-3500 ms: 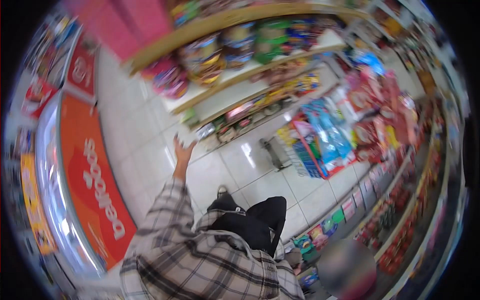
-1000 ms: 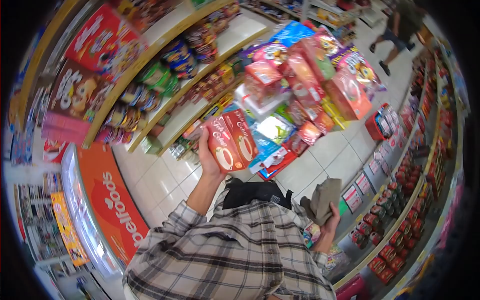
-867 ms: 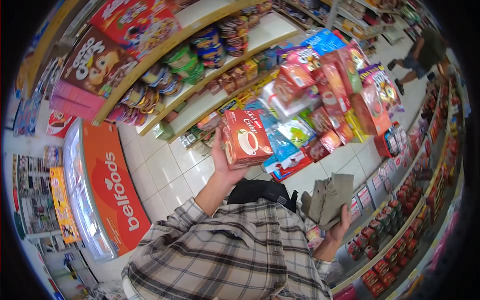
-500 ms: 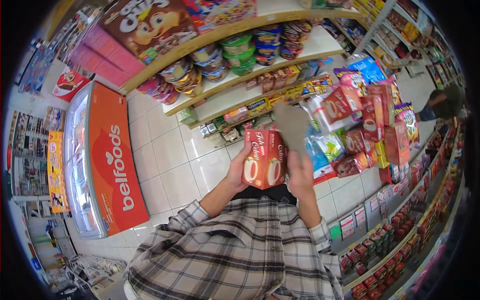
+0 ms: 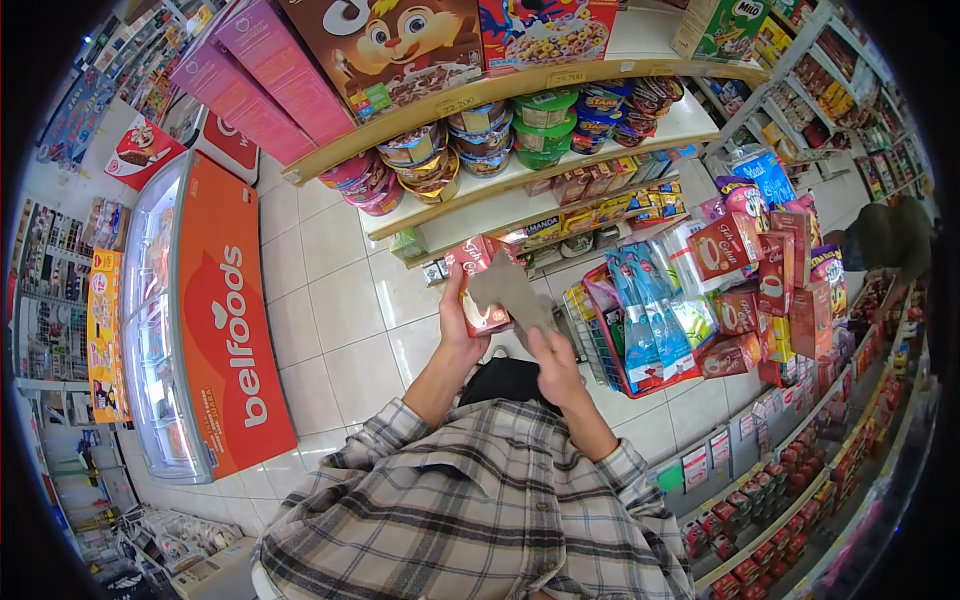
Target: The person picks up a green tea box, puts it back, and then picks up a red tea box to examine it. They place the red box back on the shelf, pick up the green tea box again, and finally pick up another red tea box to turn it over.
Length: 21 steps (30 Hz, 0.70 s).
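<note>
My left hand (image 5: pixel 457 322) is closed around the side of a red tea box (image 5: pixel 487 318) printed "Teh Celup". The box is held up in front of my body, and its right part is hidden. A grey cloth (image 5: pixel 523 298) lies across the face of the box. My right hand (image 5: pixel 556 362) grips the cloth's lower end. To the right, a red wire shopping basket (image 5: pixel 598 330) is heaped with more red tea boxes (image 5: pixel 725 245), blue packets (image 5: pixel 655 310) and snack bags.
Ahead is a shelf (image 5: pixel 640 75) with cereal boxes (image 5: pixel 550 35) above stacked cereal cups (image 5: pixel 545 125). A red "belfoods" freezer (image 5: pixel 240 330) stands at left on the tiled floor (image 5: pixel 345 305). Shelves of small packages (image 5: pixel 770 500) curve along the right. Part of another person (image 5: pixel 885 240) shows at far right.
The tea box has moved left and slightly up. The cloth, earlier raised at the box's upper right, now covers part of its face. My right hand has moved left with it.
</note>
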Each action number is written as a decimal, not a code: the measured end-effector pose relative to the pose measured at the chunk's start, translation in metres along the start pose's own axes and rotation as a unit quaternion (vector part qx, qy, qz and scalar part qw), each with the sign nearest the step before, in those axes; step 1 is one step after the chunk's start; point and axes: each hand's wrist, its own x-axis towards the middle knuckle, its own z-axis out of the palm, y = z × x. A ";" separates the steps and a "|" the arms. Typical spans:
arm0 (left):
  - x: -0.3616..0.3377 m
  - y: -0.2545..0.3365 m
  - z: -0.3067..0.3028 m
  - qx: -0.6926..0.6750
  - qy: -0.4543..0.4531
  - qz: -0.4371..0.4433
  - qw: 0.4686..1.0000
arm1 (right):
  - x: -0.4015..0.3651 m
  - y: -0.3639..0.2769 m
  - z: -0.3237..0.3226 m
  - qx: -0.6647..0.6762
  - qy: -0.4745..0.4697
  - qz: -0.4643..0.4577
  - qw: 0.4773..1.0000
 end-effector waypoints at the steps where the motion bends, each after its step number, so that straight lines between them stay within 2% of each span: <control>1: 0.006 0.000 -0.003 -0.001 -0.001 0.007 1.000 | -0.005 0.010 -0.008 0.091 0.024 0.049 0.994; 2: 0.015 0.001 -0.016 -0.004 0.004 0.010 1.000 | -0.010 0.018 -0.012 0.181 0.049 0.099 0.977; 5: 0.019 0.007 -0.001 -0.005 0.043 0.047 0.998 | -0.003 -0.005 -0.009 0.393 0.191 0.076 0.896; 6: 0.035 -0.001 -0.024 -0.015 0.042 0.049 0.998 | 0.002 0.000 -0.009 0.380 0.249 0.065 0.889; 9: 0.022 -0.015 0.007 0.134 0.048 0.140 0.980 | 0.021 0.010 -0.009 0.360 0.333 0.085 0.867; 10: 0.024 -0.025 0.004 0.126 0.007 0.161 0.979 | 0.028 0.014 -0.007 0.361 0.343 0.093 0.862; 11: 0.038 -0.043 -0.013 0.215 -0.027 0.244 0.945 | 0.035 0.017 -0.003 0.403 0.317 0.073 0.855; 13: 0.028 -0.055 -0.006 0.337 -0.071 0.337 0.876 | 0.041 0.009 0.006 0.433 0.307 0.088 0.843; 17: 0.042 -0.063 -0.016 0.393 -0.096 0.419 0.813 | 0.040 0.013 0.000 0.481 0.266 0.106 0.829; 18: 0.044 -0.062 -0.018 0.404 -0.088 0.424 0.806 | 0.040 0.011 0.001 0.461 0.275 0.118 0.835; 21: 0.054 -0.052 -0.019 0.335 -0.069 0.382 0.859 | 0.027 -0.007 -0.004 0.508 0.244 0.137 0.815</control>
